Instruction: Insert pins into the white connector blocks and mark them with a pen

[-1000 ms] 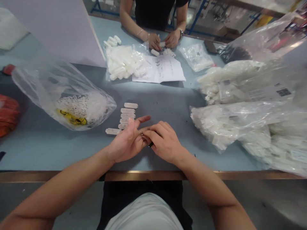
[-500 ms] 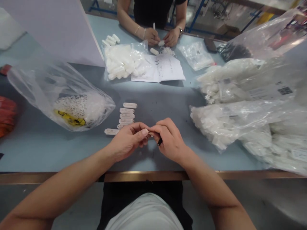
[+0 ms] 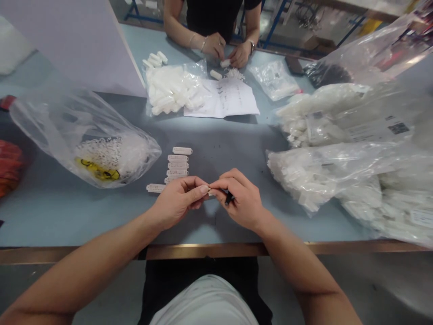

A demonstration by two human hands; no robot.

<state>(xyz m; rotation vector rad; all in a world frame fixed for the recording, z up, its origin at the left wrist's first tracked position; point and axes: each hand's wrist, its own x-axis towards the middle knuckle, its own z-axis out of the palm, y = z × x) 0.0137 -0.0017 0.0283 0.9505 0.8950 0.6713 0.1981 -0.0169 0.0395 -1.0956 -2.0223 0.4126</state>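
Observation:
My left hand point(image 3: 179, 198) and my right hand point(image 3: 244, 198) meet fingertip to fingertip above the table. Both are closed in a pinch on a small white plastic piece point(image 3: 211, 192), mostly hidden by the fingers. Something short and black point(image 3: 229, 197) shows at the fingers of my right hand; whether it is worn or held I cannot tell. Beyond my left hand lies a column of flat, slotted white plastic strips point(image 3: 177, 165). One more strip point(image 3: 154, 188) sticks out to the left, its right end behind my left hand.
An open plastic bag of small white parts point(image 3: 117, 153) lies left. Full clear bags point(image 3: 304, 174) crowd the right. Farther back are a bag of white pieces point(image 3: 172, 90), a printed sheet point(image 3: 233, 101) and a co-worker's hands point(image 3: 238, 55). A white panel point(image 3: 84, 45) stands at the left.
My hands stay together, with the fingers of the right slightly shifted and more of the black thing showing. Across the table, the co-worker's upright white stick is no longer visible.

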